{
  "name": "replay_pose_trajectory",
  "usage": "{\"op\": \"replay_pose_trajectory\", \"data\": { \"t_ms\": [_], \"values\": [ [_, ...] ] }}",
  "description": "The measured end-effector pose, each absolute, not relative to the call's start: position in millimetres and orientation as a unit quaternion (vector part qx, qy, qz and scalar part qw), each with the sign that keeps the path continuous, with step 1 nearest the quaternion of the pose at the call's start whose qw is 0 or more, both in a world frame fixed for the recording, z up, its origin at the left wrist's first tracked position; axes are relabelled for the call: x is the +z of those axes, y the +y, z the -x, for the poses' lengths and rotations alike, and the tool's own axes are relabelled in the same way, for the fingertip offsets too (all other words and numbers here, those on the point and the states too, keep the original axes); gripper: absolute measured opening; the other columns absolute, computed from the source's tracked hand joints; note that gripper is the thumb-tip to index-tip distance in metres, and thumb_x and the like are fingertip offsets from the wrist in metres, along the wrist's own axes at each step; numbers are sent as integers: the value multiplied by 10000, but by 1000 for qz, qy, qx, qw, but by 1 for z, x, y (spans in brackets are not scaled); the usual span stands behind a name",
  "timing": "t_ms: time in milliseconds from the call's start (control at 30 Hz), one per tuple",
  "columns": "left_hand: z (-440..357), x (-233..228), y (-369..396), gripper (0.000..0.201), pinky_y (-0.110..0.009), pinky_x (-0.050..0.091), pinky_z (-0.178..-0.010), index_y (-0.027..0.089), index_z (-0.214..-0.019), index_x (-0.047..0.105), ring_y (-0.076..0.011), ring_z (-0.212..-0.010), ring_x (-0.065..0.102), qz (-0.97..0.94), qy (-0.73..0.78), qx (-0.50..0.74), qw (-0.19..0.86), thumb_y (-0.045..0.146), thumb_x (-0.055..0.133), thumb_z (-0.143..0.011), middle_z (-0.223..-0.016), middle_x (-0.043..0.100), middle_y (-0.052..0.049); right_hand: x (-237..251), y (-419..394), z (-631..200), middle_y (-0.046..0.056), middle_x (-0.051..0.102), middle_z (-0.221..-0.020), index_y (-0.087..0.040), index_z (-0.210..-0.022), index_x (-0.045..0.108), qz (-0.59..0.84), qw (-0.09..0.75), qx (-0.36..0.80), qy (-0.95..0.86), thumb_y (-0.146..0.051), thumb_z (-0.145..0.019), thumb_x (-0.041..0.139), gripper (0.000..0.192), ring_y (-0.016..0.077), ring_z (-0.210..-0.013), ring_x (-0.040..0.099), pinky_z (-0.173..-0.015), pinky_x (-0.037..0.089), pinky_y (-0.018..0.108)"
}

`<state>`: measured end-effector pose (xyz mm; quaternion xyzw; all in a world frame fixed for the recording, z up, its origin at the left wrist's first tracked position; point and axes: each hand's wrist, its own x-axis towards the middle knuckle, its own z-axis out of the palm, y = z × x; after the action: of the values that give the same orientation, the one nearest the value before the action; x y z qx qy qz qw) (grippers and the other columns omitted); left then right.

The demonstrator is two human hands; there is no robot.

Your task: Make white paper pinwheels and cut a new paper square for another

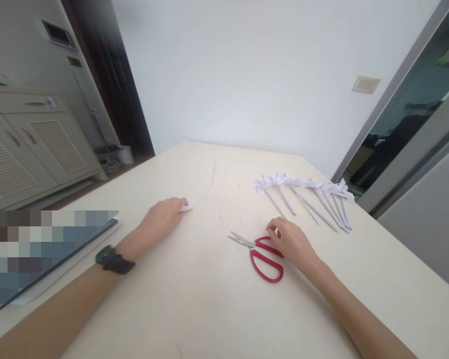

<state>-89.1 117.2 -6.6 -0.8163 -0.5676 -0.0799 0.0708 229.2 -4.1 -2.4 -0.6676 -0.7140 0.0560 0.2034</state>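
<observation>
Cream table [194, 299] under a white wall. Left hand [160, 219] lies flat, fingertips pinning a paper scrap [187, 206]. Right hand [290, 242] rests loosely curled on the red scissors [260, 254], gripping nothing. Paper flowers [307, 194] lie beyond.

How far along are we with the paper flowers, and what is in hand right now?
Done: a row of white paper flowers with rolled stems lies at the far right of the table. In hand: the left hand rests on a small white paper piece; the right hand touches the red-handled scissors, which lie flat. Left: that piece looks uncut and unfolded; how many more are needed cannot be told.
</observation>
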Motion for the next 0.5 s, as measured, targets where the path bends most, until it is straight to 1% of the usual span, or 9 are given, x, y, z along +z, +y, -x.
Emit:
{"op": "replay_pose_trajectory", "data": {
  "t_ms": [200,300,367,400,433,500],
  "values": [
    [85,-4,113,320,-348,424,-711,194,-995,601,-282,-911,599,814,-569,-106,48,162,362,-785,-1008,658,-94,-3,-5,-229,7,579,-793,-210,-728,531,666,211,64,-713,-225,-857,387,194,130,-625,481,-529,283,249],
    [81,3,110,305,-352,426,-731,183,-972,612,-294,-927,596,810,-570,-136,29,181,367,-791,-987,664,-98,-2,-5,-229,8,579,-798,-212,-725,531,666,219,69,-710,-226,-854,390,192,134,-628,486,-537,292,254],
    [76,10,107,305,-340,429,-769,179,-1012,592,-274,-948,593,807,-565,-171,10,246,358,-829,-1006,661,-88,-1,-5,-229,10,581,-815,-211,-733,538,666,228,73,-707,-220,-849,396,184,137,-637,494,-557,312,263],
    [73,13,104,309,-320,439,-774,192,-1035,579,-250,-942,599,808,-559,-188,-6,293,358,-844,-1022,661,-64,1,-4,-229,11,582,-825,-211,-741,543,666,234,77,-705,-214,-846,398,179,137,-642,498,-571,326,268],
    [70,16,100,321,-296,457,-757,203,-1055,568,-224,-921,612,810,-545,-211,-43,341,357,-855,-1026,664,-42,2,-4,-229,10,585,-836,-213,-757,549,664,240,83,-703,-211,-845,399,175,137,-649,505,-586,342,271],
    [61,20,91,369,-296,486,-750,169,-1099,552,-224,-926,624,743,-492,-347,-291,390,462,-818,-1044,666,-68,6,-5,-229,4,594,-853,-223,-799,560,659,251,99,-702,-225,-855,391,178,130,-663,523,-603,377,264]
  ]
}}
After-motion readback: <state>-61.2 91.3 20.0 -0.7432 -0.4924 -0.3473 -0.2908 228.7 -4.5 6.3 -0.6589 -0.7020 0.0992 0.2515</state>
